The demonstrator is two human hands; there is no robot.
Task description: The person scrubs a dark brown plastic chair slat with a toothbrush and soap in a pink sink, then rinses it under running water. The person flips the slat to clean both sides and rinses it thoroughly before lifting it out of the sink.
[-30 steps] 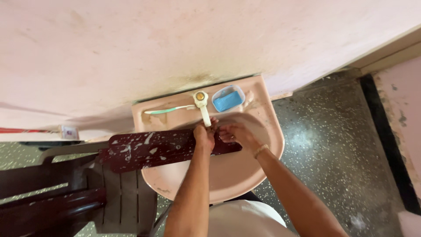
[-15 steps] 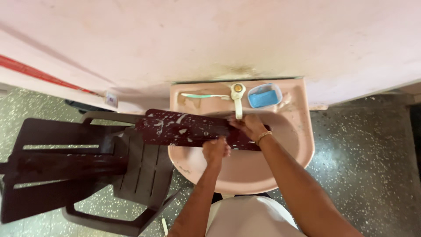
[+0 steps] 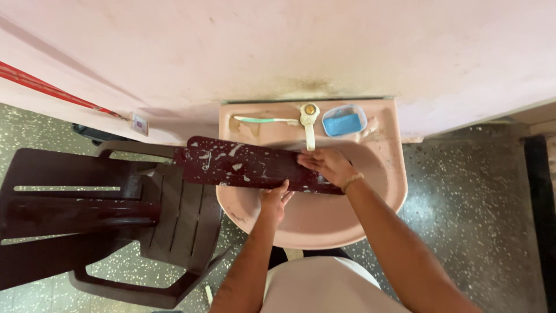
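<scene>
Currently washing: a long dark brown board (image 3: 243, 168), flecked with white suds, lies across the pink sink (image 3: 382, 191), its left end jutting out over the brown plastic chair (image 3: 116, 214). Left hand (image 3: 273, 200) grips the board's near edge from below, fingers curled on it. Right hand (image 3: 327, 165) lies palm-down on the board's right end, just under the tap (image 3: 310, 119); whether it holds a scrubber, cannot tell. Toothbrush (image 3: 260, 120) and blue soap dish (image 3: 344, 120) sit on the sink's back ledge.

Judgement: the overhang makes the board tip-prone. Best to keep the left-hand grip firm near the middle, rub in short strokes along the length, and keep the soapy part over the bowl so drips miss the chair.
</scene>
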